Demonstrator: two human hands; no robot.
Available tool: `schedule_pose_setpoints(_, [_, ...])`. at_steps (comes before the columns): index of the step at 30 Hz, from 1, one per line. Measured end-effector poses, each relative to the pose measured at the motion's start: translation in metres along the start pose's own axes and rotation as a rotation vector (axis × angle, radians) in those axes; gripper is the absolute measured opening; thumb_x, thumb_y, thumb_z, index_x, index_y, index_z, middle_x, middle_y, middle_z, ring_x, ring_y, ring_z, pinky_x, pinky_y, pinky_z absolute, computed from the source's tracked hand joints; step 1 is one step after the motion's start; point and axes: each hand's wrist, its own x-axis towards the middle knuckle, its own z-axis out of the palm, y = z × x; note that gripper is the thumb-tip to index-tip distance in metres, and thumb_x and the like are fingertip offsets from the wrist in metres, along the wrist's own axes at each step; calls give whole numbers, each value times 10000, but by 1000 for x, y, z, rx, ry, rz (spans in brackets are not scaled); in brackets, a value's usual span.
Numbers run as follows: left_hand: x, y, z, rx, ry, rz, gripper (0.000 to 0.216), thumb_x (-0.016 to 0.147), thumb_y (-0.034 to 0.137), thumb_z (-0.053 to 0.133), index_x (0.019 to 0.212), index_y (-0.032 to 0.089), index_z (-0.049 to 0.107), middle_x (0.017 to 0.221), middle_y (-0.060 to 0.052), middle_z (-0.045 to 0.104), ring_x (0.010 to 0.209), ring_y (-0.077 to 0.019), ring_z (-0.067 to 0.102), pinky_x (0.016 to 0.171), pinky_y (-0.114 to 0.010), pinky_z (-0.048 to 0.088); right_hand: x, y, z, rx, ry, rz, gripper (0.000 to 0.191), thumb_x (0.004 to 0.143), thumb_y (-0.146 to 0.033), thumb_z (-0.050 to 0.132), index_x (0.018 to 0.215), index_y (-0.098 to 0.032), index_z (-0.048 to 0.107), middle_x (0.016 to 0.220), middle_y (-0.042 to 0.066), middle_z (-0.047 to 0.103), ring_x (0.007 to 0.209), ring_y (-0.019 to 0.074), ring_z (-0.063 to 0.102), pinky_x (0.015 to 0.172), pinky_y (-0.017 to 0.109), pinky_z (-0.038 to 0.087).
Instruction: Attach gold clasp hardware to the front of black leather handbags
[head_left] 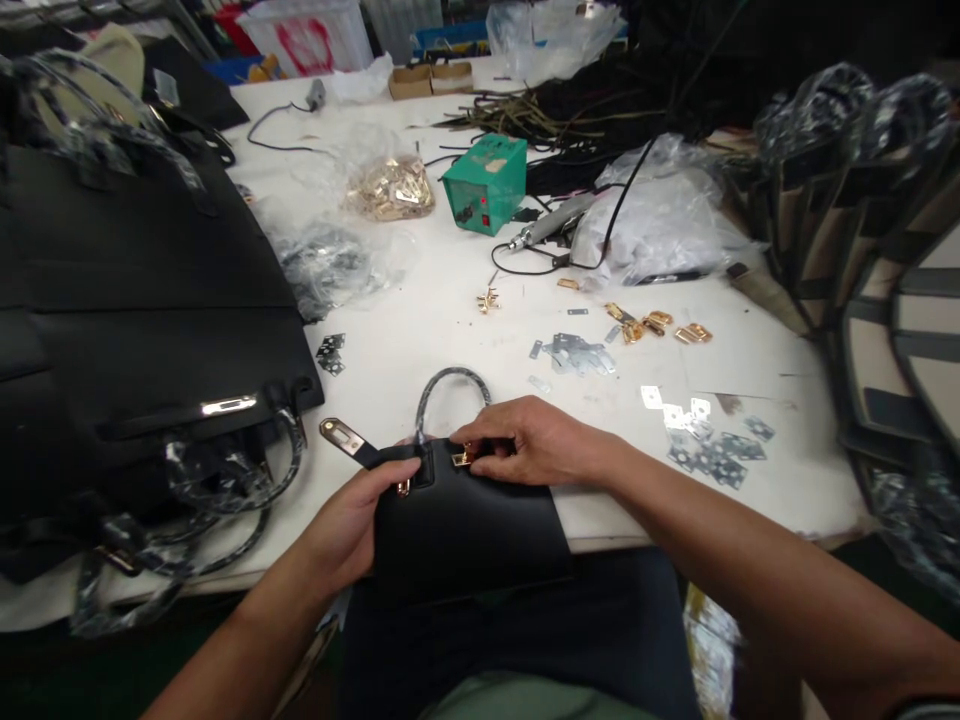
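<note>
Head view: left hand [346, 525] grips a black bag [472, 535] while right hand [536, 440] pinches a gold clasp [460, 460] that, slipping, could scratch the bag.

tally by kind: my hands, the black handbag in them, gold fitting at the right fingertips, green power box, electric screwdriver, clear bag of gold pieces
Left hand and right hand: 2
Black handbag: 1
Gold fitting: 1
Green power box: 1
Electric screwdriver: 1
Clear bag of gold pieces: 1
Total: 7
</note>
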Motion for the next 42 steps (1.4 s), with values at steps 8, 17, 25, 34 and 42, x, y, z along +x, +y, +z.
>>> schedule_pose_setpoints(8, [4,-1,-5,35,-16,27,310,791,186,648,1085,99,692,809,-124,756,715,-270,726,712,-370,585,6,-1,-3,-84,-60,0,263,845,-93,581,1065,-209,668,912,15,700,783,136,617,732,226,419])
schedule_pose_setpoints(17, [6,0,-5,-19,-55,57,463,759,157,681,1219,180,635,892,-83,761,746,-250,725,749,-368,582,8,-3,1,-94,-36,40,283,830,-78,576,1057,-214,675,881,10,693,764,137,611,710,220,423])
schedule_pose_setpoints(25, [6,1,-6,-10,-31,22,410,745,166,672,1154,129,674,850,-113,757,691,-256,712,675,-356,576,9,-3,5,-113,-9,57,289,815,-83,578,1051,-219,672,862,4,696,728,133,606,683,220,413])
schedule_pose_setpoints(34, [4,2,-4,-29,-40,25,356,735,156,682,1090,132,695,885,-108,760,709,-246,722,699,-338,577,5,0,12,-182,7,46,282,849,-125,574,1108,-199,653,884,32,685,769,151,614,722,230,431])
schedule_pose_setpoints(42, [2,4,-1,-12,-45,31,356,727,144,655,1080,123,697,833,-104,761,690,-246,721,699,-335,574,0,-2,16,-273,-21,29,227,912,-188,563,1119,-188,657,912,66,678,828,178,622,769,269,450])
